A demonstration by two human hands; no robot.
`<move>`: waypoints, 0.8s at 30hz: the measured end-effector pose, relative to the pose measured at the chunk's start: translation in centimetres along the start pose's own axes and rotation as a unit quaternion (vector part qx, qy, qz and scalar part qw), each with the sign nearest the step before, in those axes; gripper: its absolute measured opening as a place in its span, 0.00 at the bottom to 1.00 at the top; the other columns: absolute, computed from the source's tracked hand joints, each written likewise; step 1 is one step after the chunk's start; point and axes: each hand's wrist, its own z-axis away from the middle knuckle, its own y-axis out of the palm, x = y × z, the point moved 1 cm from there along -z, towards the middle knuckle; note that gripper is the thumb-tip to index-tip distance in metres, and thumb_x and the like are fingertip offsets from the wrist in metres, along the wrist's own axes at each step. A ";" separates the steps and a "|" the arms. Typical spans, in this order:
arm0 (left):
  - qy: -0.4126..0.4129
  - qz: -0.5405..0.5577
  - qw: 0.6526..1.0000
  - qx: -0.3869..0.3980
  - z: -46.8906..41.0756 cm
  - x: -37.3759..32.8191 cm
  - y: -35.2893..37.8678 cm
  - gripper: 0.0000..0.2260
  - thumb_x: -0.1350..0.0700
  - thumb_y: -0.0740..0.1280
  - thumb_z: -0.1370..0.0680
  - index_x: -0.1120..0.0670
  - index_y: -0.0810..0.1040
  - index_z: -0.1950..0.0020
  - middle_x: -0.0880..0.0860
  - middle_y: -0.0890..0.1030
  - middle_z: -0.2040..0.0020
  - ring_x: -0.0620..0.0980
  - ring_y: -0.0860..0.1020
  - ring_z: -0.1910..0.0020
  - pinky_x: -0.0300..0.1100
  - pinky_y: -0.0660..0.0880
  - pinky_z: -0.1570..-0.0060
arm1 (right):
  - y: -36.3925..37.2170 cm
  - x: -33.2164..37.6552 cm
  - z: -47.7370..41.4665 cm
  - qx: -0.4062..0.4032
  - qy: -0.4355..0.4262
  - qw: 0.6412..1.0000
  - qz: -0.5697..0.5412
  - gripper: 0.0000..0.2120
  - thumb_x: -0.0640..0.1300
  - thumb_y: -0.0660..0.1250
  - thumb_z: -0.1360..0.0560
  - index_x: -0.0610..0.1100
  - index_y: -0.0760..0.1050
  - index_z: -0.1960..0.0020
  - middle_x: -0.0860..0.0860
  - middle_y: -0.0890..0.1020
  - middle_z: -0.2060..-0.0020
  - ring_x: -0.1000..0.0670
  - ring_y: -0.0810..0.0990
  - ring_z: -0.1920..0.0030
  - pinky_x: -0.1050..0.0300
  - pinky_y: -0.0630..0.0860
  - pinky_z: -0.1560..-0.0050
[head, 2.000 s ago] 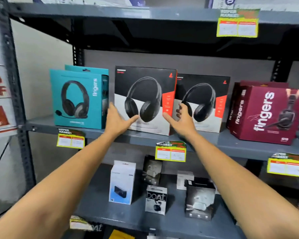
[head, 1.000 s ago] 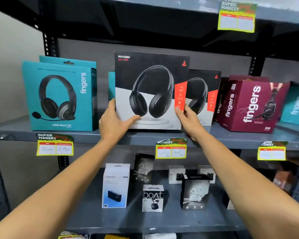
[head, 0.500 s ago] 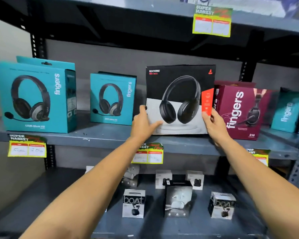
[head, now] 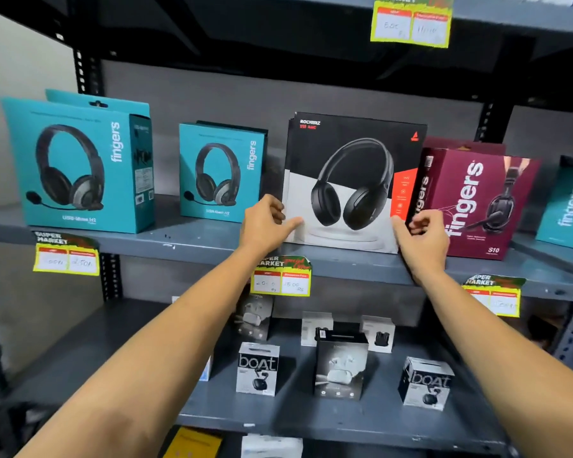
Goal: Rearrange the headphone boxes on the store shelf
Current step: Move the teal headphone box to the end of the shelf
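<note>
A black-and-white headphone box (head: 351, 180) stands upright on the middle shelf (head: 196, 246), and the edges of a matching box show just behind it. My left hand (head: 265, 223) grips its lower left corner, thumb on the front. At the lower right corner my right hand (head: 420, 239) has its thumb on the front and its fingers curled in the narrow gap to the maroon headphone box (head: 477, 200). A large teal headphone box (head: 76, 163) stands at the far left, with a smaller teal box (head: 220, 173) between it and the black one.
Another teal box (head: 569, 206) sits at the far right of the shelf. Yellow price tags (head: 282, 276) hang from the shelf edge. The lower shelf holds small earbud boxes (head: 258, 368) and a dark box (head: 339, 365). The upper shelf hangs close overhead.
The black box was lifted from the front centre, carried right and set down in front of its twin beside the maroon box. The smaller teal box behind its old spot is uncovered.
</note>
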 end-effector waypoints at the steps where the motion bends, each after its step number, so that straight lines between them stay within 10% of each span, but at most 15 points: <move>1: 0.012 -0.020 1.000 -0.010 0.3 0.2 -0.6 0.13 0.46 0.75 0.30 0.53 0.77 0.54 0.49 0.81 0.62 0.48 0.80 0.61 0.46 0.80 0.56 | -0.2 0.1 0.1 0.014 -0.024 0.999 0.017 0.12 0.48 0.72 0.29 0.43 0.72 0.60 0.49 0.76 0.66 0.49 0.72 0.64 0.54 0.71 0.58; 9: 0.107 -0.121 0.985 -0.054 3.0 7.1 -11.5 0.08 0.54 0.73 0.27 0.54 0.77 0.64 0.46 0.77 0.72 0.47 0.76 0.70 0.43 0.77 0.64 | 3.0 3.5 2.1 0.293 -0.184 0.908 0.238 0.26 0.45 0.70 0.26 0.44 0.60 0.77 0.50 0.63 0.80 0.48 0.64 0.74 0.50 0.68 0.67; 17: 0.037 -0.199 0.971 -0.131 2.5 13.7 -22.7 0.10 0.52 0.79 0.33 0.51 0.78 0.63 0.50 0.82 0.65 0.52 0.81 0.62 0.47 0.77 0.61 | 16.5 13.9 10.3 0.322 -0.231 0.875 0.278 0.29 0.60 0.63 0.24 0.41 0.62 0.74 0.50 0.67 0.79 0.43 0.72 0.68 0.53 0.67 0.66; 21: 0.001 -0.260 0.942 -0.214 1.6 15.7 -26.9 0.35 0.41 0.81 0.43 0.55 0.73 0.45 0.57 0.75 0.43 0.59 0.74 0.42 0.54 0.71 0.45 | 23.4 18.1 14.2 0.343 -0.210 0.894 0.197 0.23 0.65 0.63 0.26 0.47 0.68 0.67 0.50 0.77 0.68 0.45 0.76 0.61 0.55 0.68 0.63; 24: -0.073 -0.225 0.952 -0.192 0.6 17.3 -28.7 0.65 0.35 0.80 0.48 0.57 0.49 0.22 0.57 0.55 0.21 0.57 0.56 0.22 0.55 0.57 0.27 | 27.5 20.2 15.5 0.395 -0.134 0.906 0.071 0.23 0.63 0.64 0.25 0.43 0.73 0.45 0.44 0.80 0.47 0.43 0.78 0.45 0.53 0.71 0.50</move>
